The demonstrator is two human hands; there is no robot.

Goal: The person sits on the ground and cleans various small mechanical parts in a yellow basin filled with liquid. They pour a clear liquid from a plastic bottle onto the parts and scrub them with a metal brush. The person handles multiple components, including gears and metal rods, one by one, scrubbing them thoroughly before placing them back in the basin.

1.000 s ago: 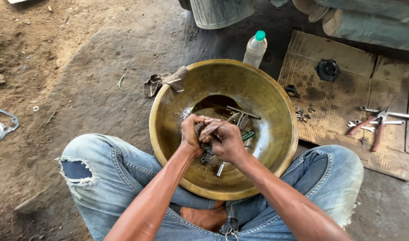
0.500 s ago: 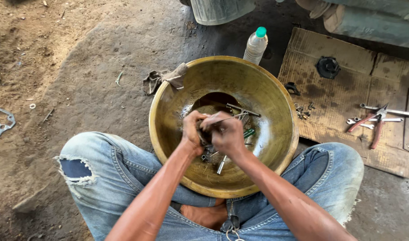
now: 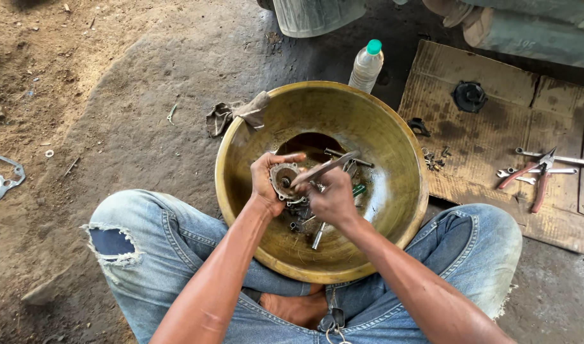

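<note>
Brass-coloured and wide, the round metal bowl (image 3: 394,191) sits between the knees of a seated person in torn blue jeans (image 3: 139,236), and everything turns on it. Over the bowl's middle, the left hand (image 3: 269,181) is clamped around a small round grey metal part (image 3: 284,178), thumb stretched over the top. Right beside it, the right hand (image 3: 333,199) grips a slim flat metal tool (image 3: 324,169), its tip laid against that part. Loose bolts and small metal pieces (image 3: 314,226) lie in the bowl beneath the hands. A dirty rag (image 3: 237,113) hangs on the bowl's far-left rim. Just beyond the bowl stands a clear plastic bottle with a green cap (image 3: 367,65). Off to the bowl's right, red-handled pliers (image 3: 534,175) lie on stained cardboard (image 3: 496,140).
</note>
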